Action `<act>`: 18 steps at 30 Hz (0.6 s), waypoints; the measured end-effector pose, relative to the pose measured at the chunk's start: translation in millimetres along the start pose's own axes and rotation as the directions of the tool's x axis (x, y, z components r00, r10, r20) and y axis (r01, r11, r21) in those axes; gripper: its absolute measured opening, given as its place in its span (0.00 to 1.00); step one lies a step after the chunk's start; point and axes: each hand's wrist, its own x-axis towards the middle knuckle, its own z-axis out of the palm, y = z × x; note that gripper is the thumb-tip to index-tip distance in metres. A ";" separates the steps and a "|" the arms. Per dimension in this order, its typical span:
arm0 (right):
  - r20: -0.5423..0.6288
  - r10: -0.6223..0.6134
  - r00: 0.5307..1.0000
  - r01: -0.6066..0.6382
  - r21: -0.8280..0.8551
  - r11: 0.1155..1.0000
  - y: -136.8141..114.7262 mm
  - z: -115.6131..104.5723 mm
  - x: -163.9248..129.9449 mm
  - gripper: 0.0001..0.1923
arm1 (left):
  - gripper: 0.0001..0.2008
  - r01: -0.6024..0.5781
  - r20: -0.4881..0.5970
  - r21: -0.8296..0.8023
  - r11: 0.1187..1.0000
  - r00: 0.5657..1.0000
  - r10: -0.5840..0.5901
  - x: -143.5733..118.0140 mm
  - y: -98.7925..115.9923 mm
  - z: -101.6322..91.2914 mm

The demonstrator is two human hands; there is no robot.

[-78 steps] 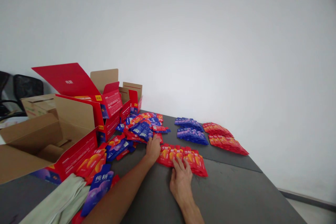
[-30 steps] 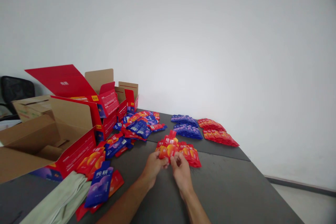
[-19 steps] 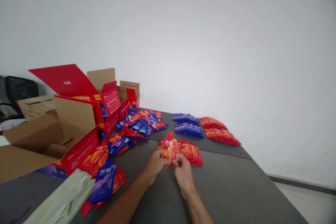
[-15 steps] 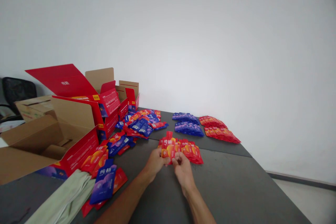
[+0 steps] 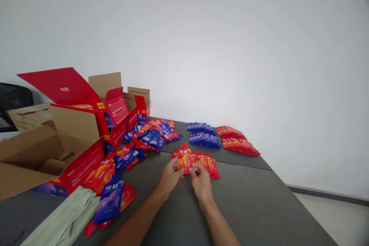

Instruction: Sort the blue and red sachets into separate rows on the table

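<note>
My left hand [image 5: 169, 178] and my right hand [image 5: 200, 180] together grip a small stack of red pouches [image 5: 184, 159], held upright just above the dark table [image 5: 259, 207]. Right behind them a row of red pouches [image 5: 208, 163] lies flat. Farther back sit neat rows of blue pouches [image 5: 203, 138] and red pouches [image 5: 238, 144]. A loose heap of mixed red and blue pouches [image 5: 152, 135] lies to the back left.
Open red cartons [image 5: 86, 123] with brown insides stand along the left. A blue pouch [image 5: 110, 196] and a pale green cloth [image 5: 66, 215] lie at the near left. A black chair [image 5: 11, 100] is behind the cartons. The table's right edge drops to the floor.
Both hands lifted from pressing the row of red pouches flat and gathered a few into an upright stack, now held slightly lower and closer to the row.
</note>
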 end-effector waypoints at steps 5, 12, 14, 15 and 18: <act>0.061 -0.169 0.984 0.179 -0.344 0.922 11.0 -22.6 8.4 0.22 | 0.25 -0.026 -0.064 -0.058 0.998 0.998 0.022 16.2 -9.5 9.4; 0.078 -0.418 0.905 0.323 -0.764 0.558 32.0 -60.0 23.1 0.21 | 0.20 0.008 -0.085 0.080 0.997 0.996 -0.001 51.0 -26.2 34.0; 0.089 -0.406 0.909 0.308 -0.799 0.516 39.4 -62.4 25.0 0.21 | 0.18 -0.004 -0.059 0.154 0.988 0.998 0.013 56.6 -32.7 39.6; 0.101 -0.394 0.914 0.307 -0.807 0.504 42.7 -62.4 25.4 0.22 | 0.17 -0.008 -0.047 0.190 0.982 0.999 0.017 58.2 -35.7 41.5; 0.146 -0.341 0.929 0.310 -0.809 0.500 50.0 -60.6 25.2 0.23 | 0.13 -0.003 -0.027 0.268 0.963 1.000 0.010 59.6 -41.9 44.2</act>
